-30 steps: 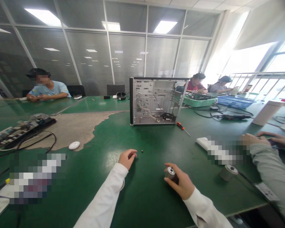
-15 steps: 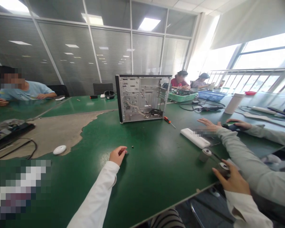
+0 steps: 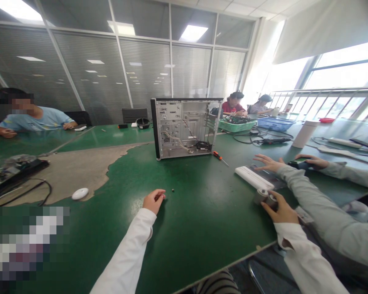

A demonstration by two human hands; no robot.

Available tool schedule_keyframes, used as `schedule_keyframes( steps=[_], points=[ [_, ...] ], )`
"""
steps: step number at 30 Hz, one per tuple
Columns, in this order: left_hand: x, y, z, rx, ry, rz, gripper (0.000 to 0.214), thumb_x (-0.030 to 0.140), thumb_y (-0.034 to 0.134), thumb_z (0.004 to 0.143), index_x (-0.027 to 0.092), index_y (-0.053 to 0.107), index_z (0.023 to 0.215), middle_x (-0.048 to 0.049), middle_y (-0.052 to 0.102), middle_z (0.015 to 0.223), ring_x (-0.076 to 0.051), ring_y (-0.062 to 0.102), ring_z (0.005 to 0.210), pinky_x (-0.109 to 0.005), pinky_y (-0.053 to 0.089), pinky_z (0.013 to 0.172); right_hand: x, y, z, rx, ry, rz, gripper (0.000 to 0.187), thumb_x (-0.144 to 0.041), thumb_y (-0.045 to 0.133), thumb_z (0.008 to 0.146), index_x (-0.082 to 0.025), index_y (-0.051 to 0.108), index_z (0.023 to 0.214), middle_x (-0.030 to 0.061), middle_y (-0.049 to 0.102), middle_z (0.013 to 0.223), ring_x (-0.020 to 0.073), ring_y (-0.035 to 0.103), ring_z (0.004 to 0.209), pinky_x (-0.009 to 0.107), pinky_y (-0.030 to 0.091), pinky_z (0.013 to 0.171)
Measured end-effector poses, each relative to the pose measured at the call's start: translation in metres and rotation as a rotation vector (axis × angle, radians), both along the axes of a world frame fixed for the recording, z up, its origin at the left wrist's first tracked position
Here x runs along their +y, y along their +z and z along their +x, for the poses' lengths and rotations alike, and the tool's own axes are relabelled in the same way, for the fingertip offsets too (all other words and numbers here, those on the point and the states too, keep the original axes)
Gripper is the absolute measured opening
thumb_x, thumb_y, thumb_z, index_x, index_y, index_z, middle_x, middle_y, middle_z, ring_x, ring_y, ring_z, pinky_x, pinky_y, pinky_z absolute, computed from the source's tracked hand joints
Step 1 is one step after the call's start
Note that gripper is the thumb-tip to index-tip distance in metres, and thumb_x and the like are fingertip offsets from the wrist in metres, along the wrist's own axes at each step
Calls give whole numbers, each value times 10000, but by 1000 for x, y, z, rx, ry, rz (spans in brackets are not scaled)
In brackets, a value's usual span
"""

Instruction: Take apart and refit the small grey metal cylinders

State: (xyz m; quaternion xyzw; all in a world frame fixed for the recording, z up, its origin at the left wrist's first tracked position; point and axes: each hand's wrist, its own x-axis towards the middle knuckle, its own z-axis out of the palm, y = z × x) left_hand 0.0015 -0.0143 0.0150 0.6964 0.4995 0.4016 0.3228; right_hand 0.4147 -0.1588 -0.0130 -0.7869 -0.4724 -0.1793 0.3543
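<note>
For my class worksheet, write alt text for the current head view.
A person's right hand holds a metal cylinder beside a similar cylinder on a green table; the curled left hand is near a tiny part. Beyond them stands an open computer case.

We see a smooth, shiny table (image 3: 199, 232) — plus a metal computer case (image 3: 194, 118), a metal-looking can (image 3: 271, 201), dull cloth sleeves (image 3: 124, 249).

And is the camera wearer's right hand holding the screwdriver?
No, the right hand holds a grey cylinder, while the screwdriver lies beside the case.
</note>
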Motion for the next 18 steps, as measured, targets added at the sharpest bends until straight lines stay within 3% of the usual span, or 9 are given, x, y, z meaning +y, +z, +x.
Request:
schedule_keyframes(
  steps=[3,5,7,9,11,14,18],
  points=[
    [0,0,0,-5,3,0,191,198,469,644,168,580,797,-14,638,685,-144,598,692,-277,476,678,1,7,-23,-124,-55,165,525,-398,471,631,-105,417,1063,148,457,1040,280,420,972,430,318,817],
    [1,-1,0,-13,-3,-3,192,197,468,646,167,579,800,-16,638,684,-143,598,690,-275,476,674,4,13,-51,-183,62,235,415,-305,461,669,-123,442,1042,141,427,1084,266,379,1021,432,284,858],
    [1,-1,0,-13,-3,-5,191,196,467,645,165,578,797,-16,637,682,-144,598,689,-276,475,675,11,20,-88,-229,383,153,325,-215,427,698,-180,470,1019,96,441,1081,216,396,1010,385,305,866],
    [2,-2,-1,-9,-6,-5,193,198,465,645,162,577,798,-19,637,695,-146,598,691,-281,473,681,24,27,-129,-261,742,-40,371,-169,390,713,-219,433,1079,73,427,1111,182,405,1003,340,341,849],
    [2,-3,-2,-10,-6,-1,198,199,461,649,158,574,806,-25,636,704,-148,598,693,-285,471,687,43,33,-166,-259,942,-210,438,-141,358,718,-240,371,1144,65,401,1150,178,392,1020,338,356,839],
    [2,-4,-3,-17,-5,5,204,195,454,653,147,570,814,-37,634,703,-153,598,692,-288,472,682,79,35,-208,-236,1022,-270,453,-108,324,725,-241,359,1157,64,416,1142,173,395,1014,340,366,824],
    [1,-5,-5,-35,0,1,200,171,448,651,139,568,808,-45,634,698,-153,598,677,-286,477,668,124,27,-240,-221,1026,-189,399,-96,326,734,-210,432,1102,64,455,1103,156,412,980,314,359,832]
  ],
)
